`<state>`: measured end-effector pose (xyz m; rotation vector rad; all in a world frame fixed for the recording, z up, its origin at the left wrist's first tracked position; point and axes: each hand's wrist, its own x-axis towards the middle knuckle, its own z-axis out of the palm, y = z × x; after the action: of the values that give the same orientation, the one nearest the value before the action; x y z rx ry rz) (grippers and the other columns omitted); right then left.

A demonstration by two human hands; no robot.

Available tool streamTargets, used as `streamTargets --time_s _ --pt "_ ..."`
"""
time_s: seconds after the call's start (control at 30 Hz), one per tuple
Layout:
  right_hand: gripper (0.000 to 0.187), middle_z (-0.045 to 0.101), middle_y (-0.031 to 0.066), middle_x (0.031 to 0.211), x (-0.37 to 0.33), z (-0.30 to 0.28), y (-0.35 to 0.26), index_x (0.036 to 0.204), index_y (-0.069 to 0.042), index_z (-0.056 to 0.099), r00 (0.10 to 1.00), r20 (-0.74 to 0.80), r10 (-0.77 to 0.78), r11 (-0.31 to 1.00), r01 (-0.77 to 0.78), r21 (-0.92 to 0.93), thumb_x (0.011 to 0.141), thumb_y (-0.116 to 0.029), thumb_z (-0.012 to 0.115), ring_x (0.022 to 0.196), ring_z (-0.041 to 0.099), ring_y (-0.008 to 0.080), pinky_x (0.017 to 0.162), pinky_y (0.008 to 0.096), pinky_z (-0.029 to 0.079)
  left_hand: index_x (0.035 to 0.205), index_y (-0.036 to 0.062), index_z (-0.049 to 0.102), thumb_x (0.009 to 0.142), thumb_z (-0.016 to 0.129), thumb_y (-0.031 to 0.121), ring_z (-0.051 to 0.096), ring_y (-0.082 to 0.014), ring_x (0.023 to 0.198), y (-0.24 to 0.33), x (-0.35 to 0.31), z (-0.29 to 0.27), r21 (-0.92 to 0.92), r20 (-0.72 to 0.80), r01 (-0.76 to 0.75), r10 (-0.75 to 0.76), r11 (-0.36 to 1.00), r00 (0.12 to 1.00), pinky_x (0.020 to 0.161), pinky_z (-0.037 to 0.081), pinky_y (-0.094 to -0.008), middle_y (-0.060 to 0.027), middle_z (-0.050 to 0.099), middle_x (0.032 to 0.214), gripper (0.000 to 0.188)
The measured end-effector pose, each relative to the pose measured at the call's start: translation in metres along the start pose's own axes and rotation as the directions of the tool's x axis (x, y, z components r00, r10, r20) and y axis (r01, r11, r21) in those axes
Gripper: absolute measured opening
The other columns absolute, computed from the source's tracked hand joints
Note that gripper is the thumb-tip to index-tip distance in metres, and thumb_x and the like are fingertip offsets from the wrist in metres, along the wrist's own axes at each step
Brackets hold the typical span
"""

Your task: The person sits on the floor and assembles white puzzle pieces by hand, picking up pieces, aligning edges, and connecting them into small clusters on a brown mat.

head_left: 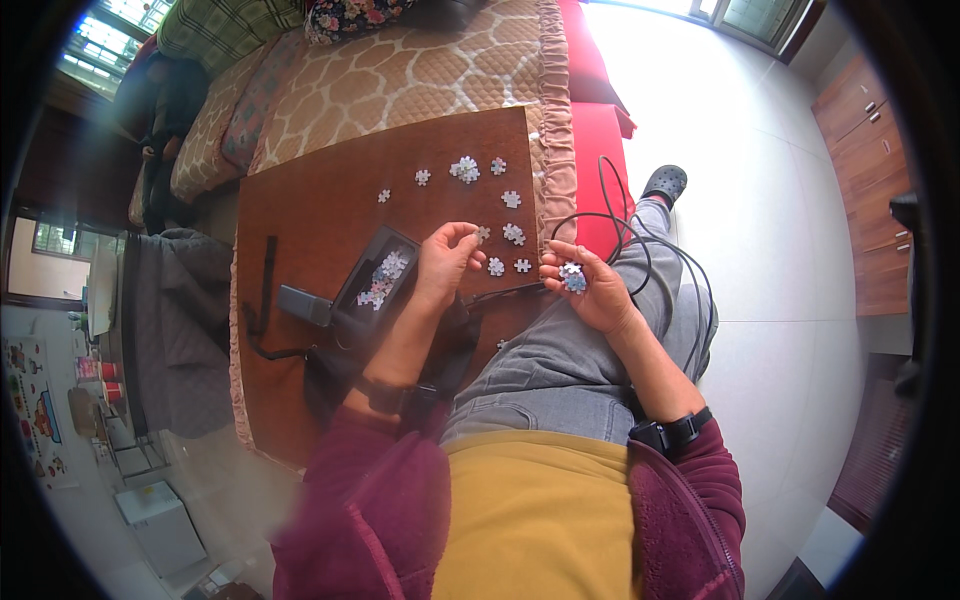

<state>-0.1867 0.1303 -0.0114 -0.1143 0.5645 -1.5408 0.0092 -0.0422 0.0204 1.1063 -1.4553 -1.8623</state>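
My left hand (445, 262) pinches a small jigsaw puzzle piece (483, 233) between thumb and fingertips, just above the brown board. Several more puzzle pieces (572, 277) rest in my right hand (602, 295), which is turned palm up with its fingers curled around them. A black open box (358, 248) beside my left forearm holds a heap of loose pieces (382, 280). Small clusters (464, 169) and single pieces (422, 177) lie scattered on the board (310, 205) beyond my hands.
A grey-blue block-shaped device (304, 305) and a black strap (268, 285) lie left of the box. Dark cables (620, 225) loop over my right leg. A patterned quilt (400, 75) lies beyond the board. Wooden cabinets (865, 180) stand far right.
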Motion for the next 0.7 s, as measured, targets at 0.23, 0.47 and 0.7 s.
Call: streamTargets --time_s 0.23,0.47,0.7 --pt "0.045 0.061 0.0158 0.117 0.000 0.001 0.000 0.132 0.002 0.050 1.000 0.000 0.004 1.000 -0.004 0.007 0.100 -0.029 0.046 0.104 0.063 0.0258 0.090 0.0373 0.053 0.115 -0.0004 0.056 0.092 0.057 0.003 0.066 -0.0141 0.065 -0.006 -0.002 0.006 -0.288 0.019 0.095 -0.094 0.953 0.995 0.054 0.054 -0.0213 -0.0053 0.064 0.084 0.023" --pt "0.045 0.062 0.0156 0.116 0.000 0.002 0.000 0.131 0.002 0.050 1.000 -0.004 0.003 1.000 -0.003 0.007 0.100 -0.029 0.047 0.103 0.064 0.0260 0.090 0.0374 0.053 0.112 0.0013 0.058 0.093 0.054 0.004 0.066 -0.0165 0.065 -0.010 -0.003 0.008 -0.390 0.085 0.249 -0.234 0.886 0.968 0.051 0.055 -0.0214 -0.0060 0.063 0.087 0.019" --pt "0.046 0.061 0.0155 0.117 0.000 0.001 0.000 0.133 0.002 0.049 1.000 -0.017 0.002 1.000 -0.002 -0.012 0.100 -0.030 0.046 0.103 0.063 0.0262 0.090 0.0374 0.053 0.103 0.0033 0.057 0.092 0.059 0.008 0.068 -0.0202 0.066 -0.014 -0.005 0.008 -0.403 0.029 0.244 -0.254 0.882 0.967 0.049 0.055 -0.0235 -0.0105 0.067 0.093 0.013"
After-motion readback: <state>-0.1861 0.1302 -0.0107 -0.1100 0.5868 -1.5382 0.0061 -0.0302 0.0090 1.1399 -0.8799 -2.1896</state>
